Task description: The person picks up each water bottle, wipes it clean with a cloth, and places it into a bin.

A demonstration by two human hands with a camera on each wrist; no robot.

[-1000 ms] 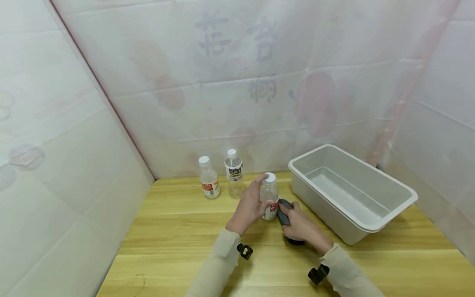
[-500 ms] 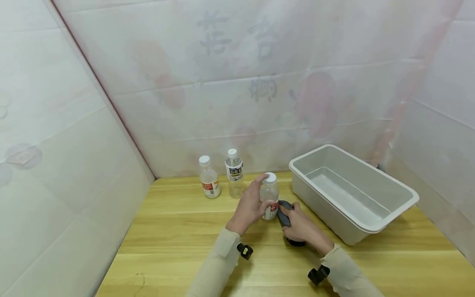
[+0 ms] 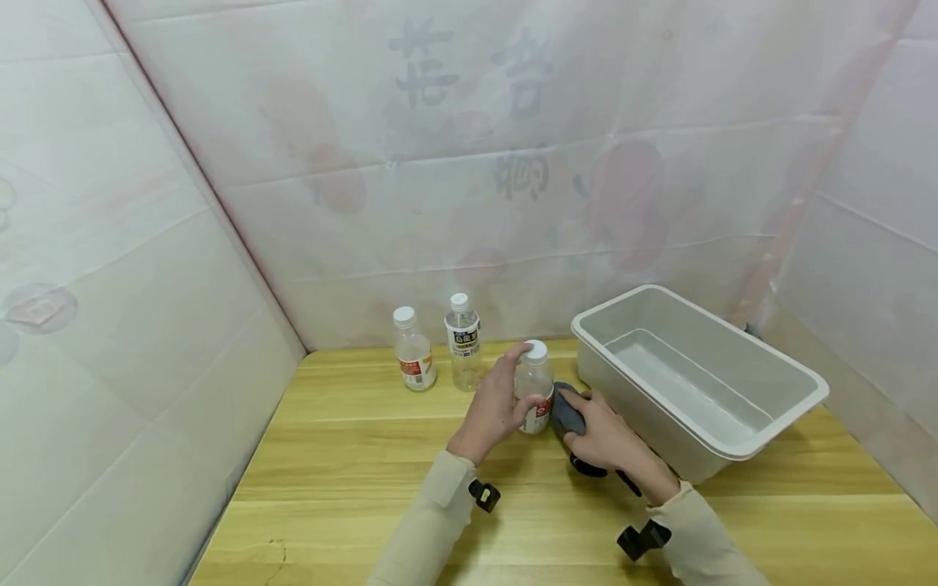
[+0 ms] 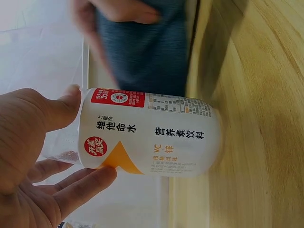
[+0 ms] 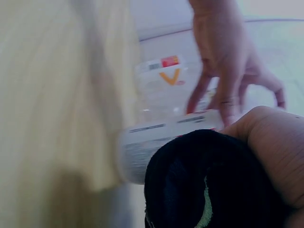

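Note:
A small clear bottle (image 3: 534,389) with a white cap and a red and orange label (image 4: 142,142) stands upright on the wooden table (image 3: 352,456). My left hand (image 3: 494,403) grips its side, thumb and fingers around the label. My right hand (image 3: 597,431) holds a dark grey-blue cloth (image 3: 566,409) against the bottle's right side. In the left wrist view the cloth (image 4: 142,47) shows blurred behind the bottle. In the right wrist view the cloth (image 5: 209,185) fills the foreground under my right thumb, with the bottle (image 5: 161,142) beyond it.
Two more capped bottles (image 3: 414,352) (image 3: 463,334) stand at the back left of the table. A large empty white plastic tub (image 3: 733,439) sits at the right, close to my right hand. White sheeted walls enclose the table on three sides.
My right hand has slid forward and up with the cloth along the bottle's right side. The left hand and the bottle have stayed in place.

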